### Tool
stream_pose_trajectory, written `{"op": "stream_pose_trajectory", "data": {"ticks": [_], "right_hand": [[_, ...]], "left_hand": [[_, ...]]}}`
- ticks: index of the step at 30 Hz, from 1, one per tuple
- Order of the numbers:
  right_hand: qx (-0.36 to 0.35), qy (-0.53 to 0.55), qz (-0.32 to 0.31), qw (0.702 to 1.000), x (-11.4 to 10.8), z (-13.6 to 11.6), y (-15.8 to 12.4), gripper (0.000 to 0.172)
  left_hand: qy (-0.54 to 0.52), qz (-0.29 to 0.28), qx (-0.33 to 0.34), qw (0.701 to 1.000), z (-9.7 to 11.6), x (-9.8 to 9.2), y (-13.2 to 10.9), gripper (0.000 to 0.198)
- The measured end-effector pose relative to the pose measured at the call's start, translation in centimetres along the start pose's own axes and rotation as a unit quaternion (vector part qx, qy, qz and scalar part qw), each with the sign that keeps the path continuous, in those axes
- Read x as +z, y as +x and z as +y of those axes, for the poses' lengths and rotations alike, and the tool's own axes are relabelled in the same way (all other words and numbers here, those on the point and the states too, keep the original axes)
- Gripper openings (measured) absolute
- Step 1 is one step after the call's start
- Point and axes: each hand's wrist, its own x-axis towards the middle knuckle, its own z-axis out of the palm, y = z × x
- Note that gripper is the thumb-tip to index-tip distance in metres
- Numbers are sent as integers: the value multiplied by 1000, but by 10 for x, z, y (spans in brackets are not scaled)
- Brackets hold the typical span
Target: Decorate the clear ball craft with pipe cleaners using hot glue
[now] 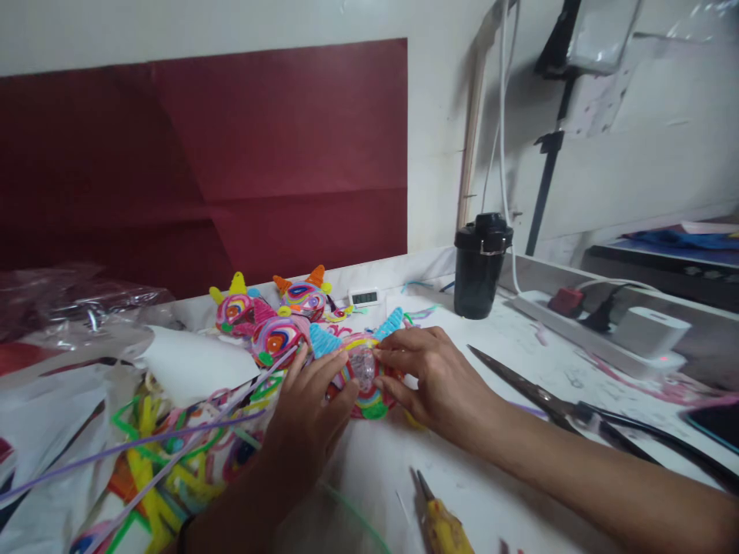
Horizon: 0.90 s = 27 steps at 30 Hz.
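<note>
Both hands close on a round multicoloured pipe-cleaner piece (369,400) with two light blue ears and a clear centre, lying on the white table (381,469). My left hand (309,415) grips its left side, fingers curled round the rim. My right hand (430,377) pinches its right edge near the clear centre. Behind it lie three similar coiled pieces (271,315) with yellow and orange ears.
Loose pipe cleaners (162,454) and plastic bags lie at the left. A black lidded cup (480,265) stands behind, a small digital display (363,297) beside it. Large scissors (554,404) lie to the right, a yellow tool (442,523) in front, a power strip (600,327) by the wall.
</note>
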Motion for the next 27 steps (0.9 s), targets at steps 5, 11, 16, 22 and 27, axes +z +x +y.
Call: {"op": "stream_pose_trajectory", "data": {"ticks": [5, 11, 16, 22, 27], "right_hand": [[-1, 7, 1, 1000, 0, 0, 0, 7], [-10, 18, 16, 1000, 0, 1, -2, 9], [-17, 17, 22, 999, 2, 3, -1, 7], [-25, 17, 31, 999, 3, 3, -2, 9], [-30, 26, 35, 999, 4, 5, -3, 7]], "left_hand": [[7, -3, 6, 1000, 0, -2, 1, 16], [9, 14, 3, 1000, 0, -1, 2, 17], [-1, 11, 2, 1000, 0, 0, 2, 17], [-16, 9, -9, 1000, 1, 0, 0, 18], [-27, 1, -21, 999, 2, 1, -1, 19]]}}
